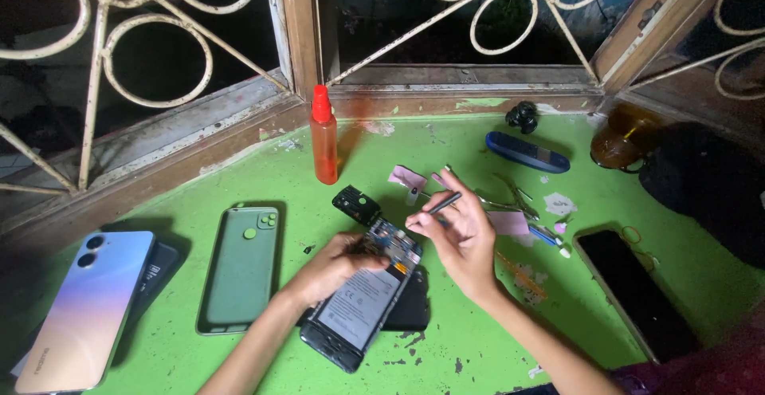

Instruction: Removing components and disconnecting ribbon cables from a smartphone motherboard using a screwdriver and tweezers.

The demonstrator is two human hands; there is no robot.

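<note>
An opened smartphone (358, 303) lies back-up on the green table, its battery and circuit board exposed. My left hand (335, 266) rests on its upper left edge and steadies it. My right hand (458, 235) hovers just right of the phone's top and pinches a thin dark tool (443, 203), tip pointing toward the board. A small black camera cover piece (355, 204) lies just above the phone. A dark flat part (410, 307) sits under the phone's right side.
An orange bottle with a red cap (323, 141) stands behind. A green phone case (241, 267) and a pastel phone (88, 307) lie left. Tweezers (510, 196), a blue oblong case (527, 153), a brown mug (621, 141) and a black screen (633, 291) lie right.
</note>
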